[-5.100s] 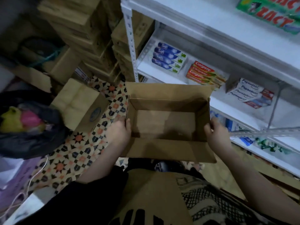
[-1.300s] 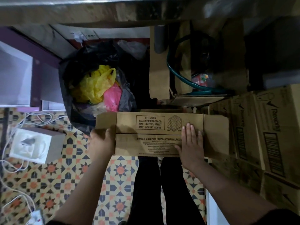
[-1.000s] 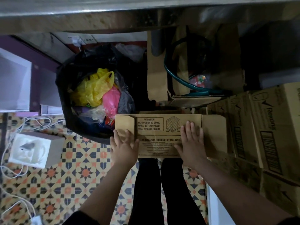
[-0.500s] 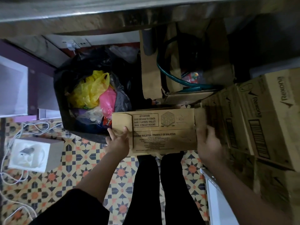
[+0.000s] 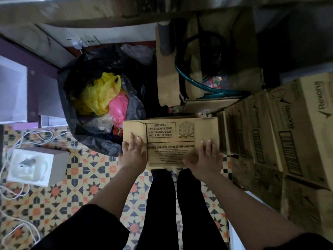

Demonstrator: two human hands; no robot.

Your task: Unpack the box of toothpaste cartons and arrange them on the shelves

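Both hands lie flat with straight fingers on the flattened cardboard box, the left hand on its folded-in left flap and the right hand near its right end, where half a second ago the right one hung off that edge. Held over a patterned tile floor, the box sits between a black rubbish bag and stacked Rexona cartons. Its small print is unreadable, and the cartons run out of frame.
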